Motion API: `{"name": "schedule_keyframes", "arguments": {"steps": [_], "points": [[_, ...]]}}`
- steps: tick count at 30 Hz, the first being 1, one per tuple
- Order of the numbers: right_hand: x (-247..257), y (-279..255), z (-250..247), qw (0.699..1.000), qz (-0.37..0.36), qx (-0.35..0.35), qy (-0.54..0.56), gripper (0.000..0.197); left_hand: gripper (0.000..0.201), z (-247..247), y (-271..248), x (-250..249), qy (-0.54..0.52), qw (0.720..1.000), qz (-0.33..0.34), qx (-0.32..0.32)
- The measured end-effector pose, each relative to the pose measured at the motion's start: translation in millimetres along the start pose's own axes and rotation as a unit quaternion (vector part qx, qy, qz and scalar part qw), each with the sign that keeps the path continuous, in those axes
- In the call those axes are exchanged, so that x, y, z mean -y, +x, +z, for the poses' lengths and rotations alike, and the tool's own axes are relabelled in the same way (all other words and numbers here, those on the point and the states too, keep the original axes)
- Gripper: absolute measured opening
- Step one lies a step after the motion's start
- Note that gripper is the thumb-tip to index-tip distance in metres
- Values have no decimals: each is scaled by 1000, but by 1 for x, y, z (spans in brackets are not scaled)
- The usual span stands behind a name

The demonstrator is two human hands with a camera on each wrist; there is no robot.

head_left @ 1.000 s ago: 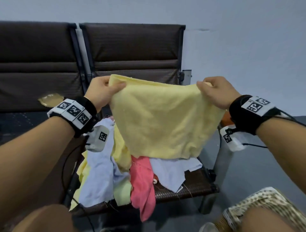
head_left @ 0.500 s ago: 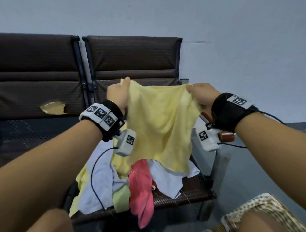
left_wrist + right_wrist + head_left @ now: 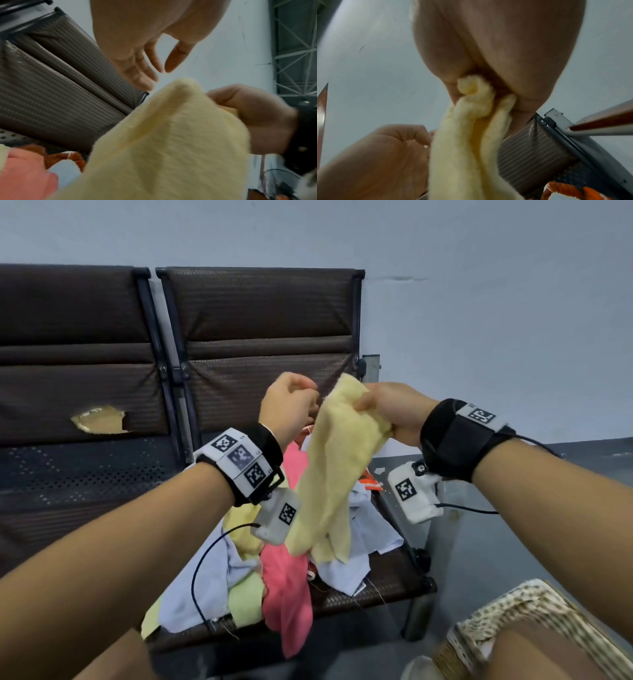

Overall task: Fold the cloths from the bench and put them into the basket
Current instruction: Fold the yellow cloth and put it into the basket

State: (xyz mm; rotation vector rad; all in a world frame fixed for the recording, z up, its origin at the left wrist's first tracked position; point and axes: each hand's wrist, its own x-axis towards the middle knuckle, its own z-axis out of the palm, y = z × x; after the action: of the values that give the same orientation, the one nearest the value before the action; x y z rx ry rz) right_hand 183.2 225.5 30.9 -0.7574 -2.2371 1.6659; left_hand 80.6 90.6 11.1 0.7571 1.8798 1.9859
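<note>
Progress looks early: you hold one yellow cloth [image 3: 329, 470] in the air above the bench [image 3: 373, 583], hanging doubled from your right hand [image 3: 394, 412], whose fingers are bunched round its top edge. Your left hand [image 3: 289, 405] sits just at nine o'clock of that edge with fingers loosely parted and nothing between them, as the left wrist view shows. The fold seems only half made. Below, at six o'clock of the hanging cloth, a loose pile [image 3: 239, 583] of pink, pale blue and yellow-green cloths lies unfolded on the seat, so most of the work is left. The woven basket [image 3: 524, 614] at five o'clock shows only its rim; its contents are hidden.
</note>
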Motion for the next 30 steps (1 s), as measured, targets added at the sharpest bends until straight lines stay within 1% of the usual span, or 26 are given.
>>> {"name": "schedule_keyframes", "arguments": {"steps": [1,2,3,4,5,6,7,8,9,10,11,12,13,14,15,16,18,19,22,24,26,28,30], "points": [[1,-2,-1,999,-17,31,12,31,39,-3,4,1,5,1000,-12,0],[2,-3,-2,998,-32,57,23,35,47,-5,7,1,2,998,-43,40],[4,-5,-3,996,-47,71,25,39,49,-8,9,1,-6,991,-76,109],[6,-7,-4,995,-61,72,23,42,45,-12,11,1,-8,979,-104,177],[8,-8,-6,995,-73,66,16,41,40,-15,12,-1,-4,966,-127,226],[8,-7,-9,995,-86,59,4,37,37,-18,15,0,0,958,-137,253],[8,-6,-14,994,-95,57,-18,29,36,-19,18,0,7,955,-134,263],[7,-5,-20,992,-101,66,-44,20,35,-19,24,1,11,958,-125,257],[5,-4,-28,989,-95,73,-88,23,34,-18,29,2,16,963,-114,244],[4,-2,-37,982,-81,73,-155,30,32,-17,35,3,29,969,-96,224],[2,1,-45,965,-64,62,-246,32,30,-16,40,4,51,975,-76,202],[0,5,-51,940,-49,46,-334,31,28,-14,47,5,78,979,-56,178],[-2,11,-56,917,-38,23,-397,31,25,-11,53,6,103,982,-32,154],[-4,18,-59,906,-36,-9,-422,29,23,-8,59,7,126,983,-7,133],[-5,23,-62,906,-44,-45,-418,27,21,-5,65,7,146,983,18,110],[-5,29,-63,914,-58,-85,-392,24,20,-1,72,5,159,983,40,83],[-2,38,-64,936,-98,-164,-295,21,22,4,83,-3,167,982,76,34],[2,42,-64,942,-122,-192,-248,23,25,6,89,-10,163,982,91,16],[16,47,-62,939,-194,-237,-156,32,22,4,105,-33,107,986,126,-6],[19,47,-58,934,-228,-246,-123,33,19,-3,108,-42,71,988,136,11],[12,47,-54,935,-240,-232,-116,30,15,-13,103,-37,54,990,128,32],[-8,47,-47,945,-222,-197,-138,27,13,-23,95,-15,70,990,109,55],[-37,45,-37,954,-189,-137,-186,27,16,-34,81,20,125,986,73,83]]}}
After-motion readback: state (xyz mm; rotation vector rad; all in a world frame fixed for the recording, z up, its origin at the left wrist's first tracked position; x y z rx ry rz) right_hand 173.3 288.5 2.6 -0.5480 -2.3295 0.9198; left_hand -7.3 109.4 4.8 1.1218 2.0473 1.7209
